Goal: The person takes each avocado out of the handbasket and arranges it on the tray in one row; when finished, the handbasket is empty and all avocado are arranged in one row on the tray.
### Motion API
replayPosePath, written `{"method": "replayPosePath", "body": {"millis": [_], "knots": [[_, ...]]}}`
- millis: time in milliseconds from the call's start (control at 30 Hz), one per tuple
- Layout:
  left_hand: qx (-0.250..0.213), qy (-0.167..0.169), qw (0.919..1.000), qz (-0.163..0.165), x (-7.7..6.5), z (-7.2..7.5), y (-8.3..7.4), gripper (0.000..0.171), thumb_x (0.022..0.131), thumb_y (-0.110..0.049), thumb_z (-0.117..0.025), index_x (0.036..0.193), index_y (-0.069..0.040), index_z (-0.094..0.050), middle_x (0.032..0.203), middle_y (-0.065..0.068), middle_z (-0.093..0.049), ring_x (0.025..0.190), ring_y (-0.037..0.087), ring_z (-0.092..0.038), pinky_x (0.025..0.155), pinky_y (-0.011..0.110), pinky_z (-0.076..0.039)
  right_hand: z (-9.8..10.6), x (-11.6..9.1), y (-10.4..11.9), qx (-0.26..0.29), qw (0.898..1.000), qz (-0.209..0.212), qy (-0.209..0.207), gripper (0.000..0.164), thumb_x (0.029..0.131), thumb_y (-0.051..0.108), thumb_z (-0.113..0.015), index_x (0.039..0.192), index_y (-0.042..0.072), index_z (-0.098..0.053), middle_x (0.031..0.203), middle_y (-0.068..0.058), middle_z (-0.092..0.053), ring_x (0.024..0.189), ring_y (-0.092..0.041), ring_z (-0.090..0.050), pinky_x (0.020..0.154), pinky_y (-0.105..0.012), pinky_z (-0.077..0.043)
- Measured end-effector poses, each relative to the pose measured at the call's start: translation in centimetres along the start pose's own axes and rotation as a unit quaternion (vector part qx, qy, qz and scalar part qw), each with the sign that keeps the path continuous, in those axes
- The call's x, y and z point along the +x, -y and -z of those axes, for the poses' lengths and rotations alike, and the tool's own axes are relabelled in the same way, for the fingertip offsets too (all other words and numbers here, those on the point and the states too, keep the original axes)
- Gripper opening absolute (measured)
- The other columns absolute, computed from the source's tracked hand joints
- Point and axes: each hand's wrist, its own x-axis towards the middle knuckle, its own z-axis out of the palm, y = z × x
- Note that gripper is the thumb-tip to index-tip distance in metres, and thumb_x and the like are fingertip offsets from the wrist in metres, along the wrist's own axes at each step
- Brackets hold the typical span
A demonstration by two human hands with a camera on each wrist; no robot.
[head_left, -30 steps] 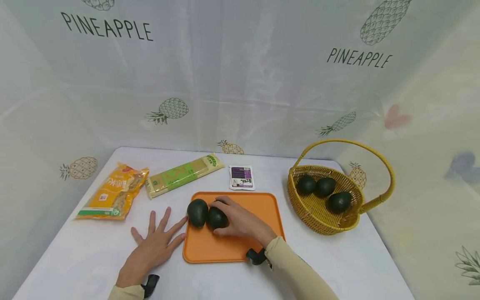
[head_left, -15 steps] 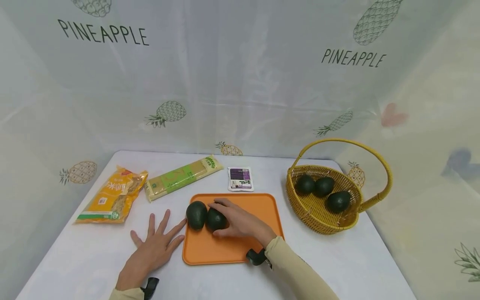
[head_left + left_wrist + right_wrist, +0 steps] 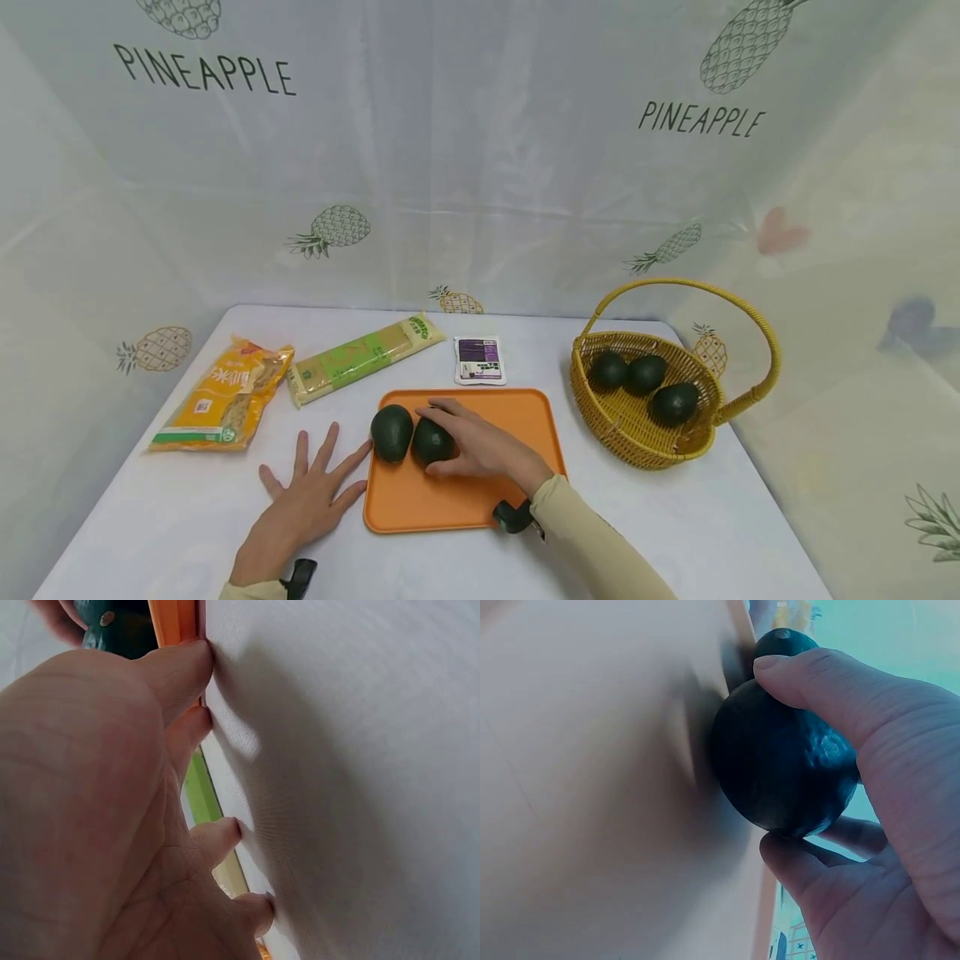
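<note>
My right hand (image 3: 480, 446) grips a dark green avocado (image 3: 772, 765) on the orange tray (image 3: 465, 508), thumb on one side and fingertips on the other. A second avocado (image 3: 392, 433) lies just left of it, near the tray's left edge. My left hand (image 3: 303, 504) rests on the white table beside the tray, fingers spread and straight, fingertips touching the surface. One of its fingers reaches to the tray's left rim. In the left wrist view the fingertips press on the white cloth, with part of an avocado (image 3: 120, 630) behind.
A yellow wicker basket (image 3: 600, 425) with a tall handle stands at the right, holding 3 avocados. An orange-yellow bag (image 3: 225, 396) and a long green packet (image 3: 363, 358) lie at the back left. Behind the tray is a small purple-and-white packet (image 3: 480, 360).
Both hands and the avocados keep their places on the tray and table. The whole head view has shifted slightly down as the camera tilts.
</note>
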Motion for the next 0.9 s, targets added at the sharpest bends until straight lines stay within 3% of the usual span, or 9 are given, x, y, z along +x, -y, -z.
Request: {"method": "replayPosePath", "body": {"millis": [400, 900], "knots": [[0.002, -0.007, 1.0000, -0.002, 0.02, -0.16, -0.03, 0.068, 0.103, -0.059, -0.061, 0.163, -0.031, -0.044, 0.180, 0.024, -0.003, 0.157, 0.067, 0.015, 0.099, 0.092, 0.029, -0.18, -0.20, -0.22, -0.006, 1.000, 0.013, -0.010, 0.088, 0.094, 0.042, -0.084, 0.167, 0.027, -0.037, 0.176, -0.009, -0.031, 0.154, -0.029, -0.047, 0.125, -0.048, -0.047], [-0.004, -0.003, 1.0000, 0.001, -0.07, -0.08, -0.07, 0.068, 0.102, -0.060, -0.060, 0.163, -0.031, -0.046, 0.180, 0.024, -0.003, 0.157, 0.067, 0.016, 0.098, 0.092, 0.030, 0.26, -0.62, -0.15, -0.014, 0.999, 0.025, -0.020, 0.092, 0.091, 0.041, -0.088, 0.166, 0.020, -0.039, 0.174, -0.013, -0.033, 0.155, -0.029, -0.046, 0.125, -0.046, -0.046]]}}
